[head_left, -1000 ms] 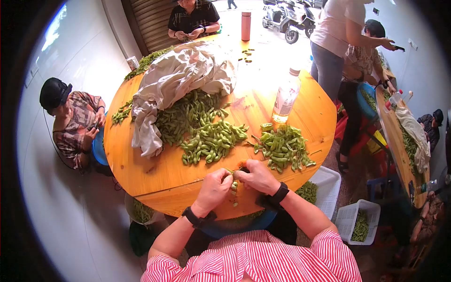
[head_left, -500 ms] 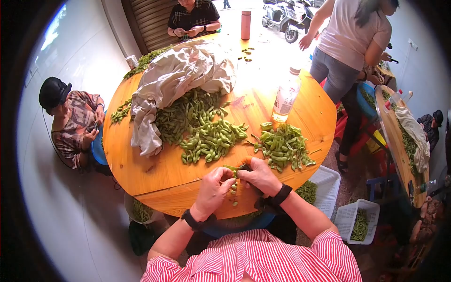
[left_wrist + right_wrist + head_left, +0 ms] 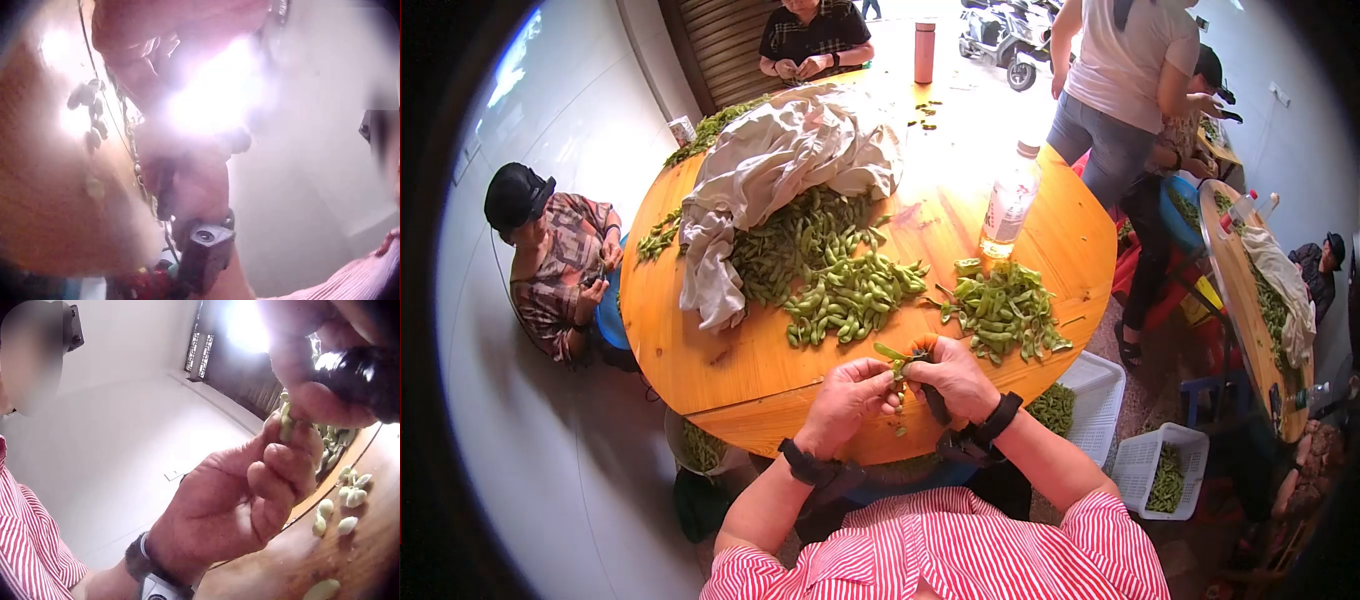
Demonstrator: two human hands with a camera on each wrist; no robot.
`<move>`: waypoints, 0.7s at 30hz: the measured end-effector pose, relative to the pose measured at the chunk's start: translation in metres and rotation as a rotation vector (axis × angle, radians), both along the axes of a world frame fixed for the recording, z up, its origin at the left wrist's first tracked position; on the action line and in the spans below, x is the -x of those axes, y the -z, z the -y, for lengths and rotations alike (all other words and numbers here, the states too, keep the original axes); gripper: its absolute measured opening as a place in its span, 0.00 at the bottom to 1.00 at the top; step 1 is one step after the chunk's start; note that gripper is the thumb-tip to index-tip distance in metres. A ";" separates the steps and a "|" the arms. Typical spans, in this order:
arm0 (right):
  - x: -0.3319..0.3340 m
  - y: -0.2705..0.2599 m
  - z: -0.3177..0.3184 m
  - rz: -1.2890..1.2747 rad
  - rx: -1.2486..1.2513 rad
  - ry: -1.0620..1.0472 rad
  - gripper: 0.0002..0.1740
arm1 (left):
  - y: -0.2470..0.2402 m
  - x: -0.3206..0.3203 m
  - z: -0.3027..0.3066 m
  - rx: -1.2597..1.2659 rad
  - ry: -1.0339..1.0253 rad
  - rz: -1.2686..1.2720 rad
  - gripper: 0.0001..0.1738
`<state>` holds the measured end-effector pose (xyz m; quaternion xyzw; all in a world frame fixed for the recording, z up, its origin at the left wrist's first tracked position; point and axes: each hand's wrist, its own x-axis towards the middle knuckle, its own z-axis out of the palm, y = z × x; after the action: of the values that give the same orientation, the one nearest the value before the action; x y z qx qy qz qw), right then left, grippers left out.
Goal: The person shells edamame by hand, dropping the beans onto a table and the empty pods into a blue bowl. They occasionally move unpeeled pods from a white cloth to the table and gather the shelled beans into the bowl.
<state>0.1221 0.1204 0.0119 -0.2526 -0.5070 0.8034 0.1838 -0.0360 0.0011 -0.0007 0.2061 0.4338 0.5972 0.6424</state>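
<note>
Over the near edge of the round wooden table, my left hand pinches a green soybean pod between thumb and fingers. Close against it, my right hand holds a dark, shiny object whose kind I cannot tell, one dark end showing below the palm. A green pod sticks out leftward at the right fingertips. Loose shelled beans lie on the tabletop beneath the hands. Glare washes out much of the hands in the left wrist view.
Ahead lies a heap of pods, partly under a pale cloth. A smaller pile sits to the right, near a plastic bottle. White baskets stand on the floor at right. Other people sit or stand around.
My left hand has shifted slightly left, and its fingers have spread a little. The pod at the right fingertips and the dark object below that palm show more. The standing person has moved about.
</note>
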 end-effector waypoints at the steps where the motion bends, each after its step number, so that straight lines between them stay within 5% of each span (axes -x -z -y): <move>1: 0.000 0.000 0.000 0.000 0.004 0.009 0.12 | 0.002 0.001 -0.001 0.001 -0.002 0.000 0.11; 13: -0.001 0.016 -0.005 -0.037 0.175 -0.012 0.07 | 0.007 -0.003 0.000 0.026 0.019 0.251 0.10; 15: -0.001 0.017 -0.004 -0.047 0.199 -0.005 0.07 | 0.003 -0.008 0.000 0.019 -0.046 0.012 0.09; 17: -0.002 0.016 -0.002 0.039 -0.099 -0.002 0.15 | -0.001 -0.015 0.000 0.011 -0.098 -0.130 0.09; 21: -0.002 0.002 0.003 0.122 -0.189 0.005 0.12 | -0.001 -0.027 0.003 -0.027 -0.196 -0.498 0.08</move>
<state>0.1241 0.1172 0.0099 -0.2837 -0.5902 0.7346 0.1776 -0.0091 -0.0016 0.0001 0.3122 0.5886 0.5931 0.4520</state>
